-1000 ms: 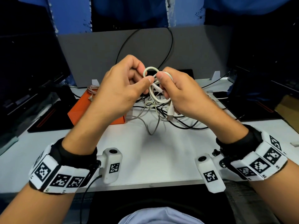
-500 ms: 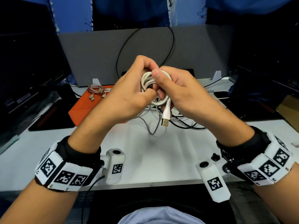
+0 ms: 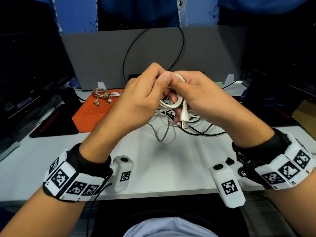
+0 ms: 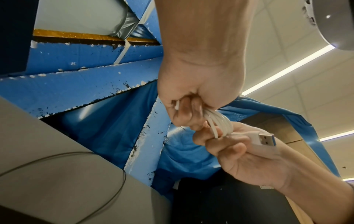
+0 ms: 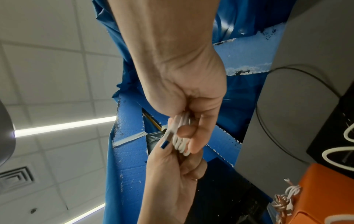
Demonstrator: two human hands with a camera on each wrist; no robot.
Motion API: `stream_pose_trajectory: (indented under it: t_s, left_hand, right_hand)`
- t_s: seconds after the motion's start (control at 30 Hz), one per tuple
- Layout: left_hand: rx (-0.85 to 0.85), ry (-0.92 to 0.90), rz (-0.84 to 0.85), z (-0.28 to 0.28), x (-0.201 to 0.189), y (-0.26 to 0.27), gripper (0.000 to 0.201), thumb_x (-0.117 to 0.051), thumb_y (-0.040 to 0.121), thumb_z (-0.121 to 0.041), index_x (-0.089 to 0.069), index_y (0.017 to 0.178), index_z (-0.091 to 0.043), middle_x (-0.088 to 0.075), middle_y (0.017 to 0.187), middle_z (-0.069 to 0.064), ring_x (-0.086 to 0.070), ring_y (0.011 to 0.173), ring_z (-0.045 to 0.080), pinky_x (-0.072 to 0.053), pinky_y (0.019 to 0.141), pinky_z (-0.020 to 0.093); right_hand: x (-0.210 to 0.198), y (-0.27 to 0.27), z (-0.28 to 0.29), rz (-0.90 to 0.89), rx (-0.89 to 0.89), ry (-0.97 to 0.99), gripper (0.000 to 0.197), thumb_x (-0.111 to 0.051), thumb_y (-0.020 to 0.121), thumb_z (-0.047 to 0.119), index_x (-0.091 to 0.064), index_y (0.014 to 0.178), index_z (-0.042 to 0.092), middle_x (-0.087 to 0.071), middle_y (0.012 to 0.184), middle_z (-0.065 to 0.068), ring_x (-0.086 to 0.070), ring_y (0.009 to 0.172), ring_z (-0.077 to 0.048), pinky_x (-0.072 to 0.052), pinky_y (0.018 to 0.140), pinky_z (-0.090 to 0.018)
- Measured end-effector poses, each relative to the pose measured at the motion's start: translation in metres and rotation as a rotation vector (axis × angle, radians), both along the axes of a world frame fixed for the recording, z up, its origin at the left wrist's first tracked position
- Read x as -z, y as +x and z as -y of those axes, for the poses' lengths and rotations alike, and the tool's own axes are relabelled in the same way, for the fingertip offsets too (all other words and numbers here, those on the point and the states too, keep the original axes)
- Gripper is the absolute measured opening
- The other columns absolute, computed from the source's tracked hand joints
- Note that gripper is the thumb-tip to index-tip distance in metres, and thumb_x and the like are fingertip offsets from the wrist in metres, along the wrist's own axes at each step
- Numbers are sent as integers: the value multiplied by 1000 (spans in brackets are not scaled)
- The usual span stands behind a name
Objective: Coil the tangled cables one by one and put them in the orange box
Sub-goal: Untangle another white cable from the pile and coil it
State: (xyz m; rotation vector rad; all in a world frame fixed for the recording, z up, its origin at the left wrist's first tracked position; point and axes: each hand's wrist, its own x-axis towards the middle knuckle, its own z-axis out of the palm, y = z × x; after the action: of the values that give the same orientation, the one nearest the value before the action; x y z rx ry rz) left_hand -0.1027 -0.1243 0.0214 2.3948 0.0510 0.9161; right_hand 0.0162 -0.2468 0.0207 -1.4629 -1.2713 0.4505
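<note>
Above the tabletop (image 3: 153, 168), head view: the left hand (image 3: 142, 100) and right hand (image 3: 201, 98) meet at centre, both grips closed on a coiled white cable (image 3: 171, 104). Its plug (image 3: 184, 120) hangs at 6 o'clock from the coil. The orange box (image 3: 90, 111) sits at 9 o'clock of the hands, with a coiled braided cable (image 3: 100, 93) in it. A tangle of loose cables (image 3: 196, 130) lies on the tabletop beneath the hands.

Left wrist view: the left hand (image 4: 193, 97) grips the white cable (image 4: 222, 122) with curled fingers; the right hand (image 4: 249, 157) pinches the same coil at 5 o'clock, with the plug (image 4: 265, 139) pointing to 3 o'clock.

Right wrist view: the right hand (image 5: 193, 103) holds the white cable (image 5: 180, 136); the left hand (image 5: 172, 174) grips it from 6 o'clock. The orange box (image 5: 325, 189) lies at 4 o'clock.
</note>
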Motion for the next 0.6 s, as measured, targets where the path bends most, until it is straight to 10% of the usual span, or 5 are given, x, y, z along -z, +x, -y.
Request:
stream_pose_trajectory:
  t_s: [0.1,0.3,0.6]
  left_hand:
    - [-106,55,109,1,2,3,22,-45,110,-28,-57,97,-14,-69,73,-11,-64,74,8,-44,60,18]
    - [-201,75,178,-11,-4,-4,22,-46,110,-29,-56,97,-13,-59,67,-5,-56,64,12,-40,55,26]
    - [-186,41,203,-8,-3,-4,24,-45,109,-30,-56,97,-13,-58,67,8,-56,62,25,-45,62,48]
  right_hand:
    - [-2,1,2,-97,-78,14,40,-42,112,29,-60,96,-3,-56,73,0,-52,53,-18,-61,61,-44]
    - [-13,21,17,74,-45,-37,20,-54,107,12,-71,115,7,-71,101,-21,-69,80,-25,-60,86,-49]
    - [-13,23,18,118,-52,-89,14,-69,97,16,-69,88,6,-74,82,-12,-66,68,-23,-57,65,-27]
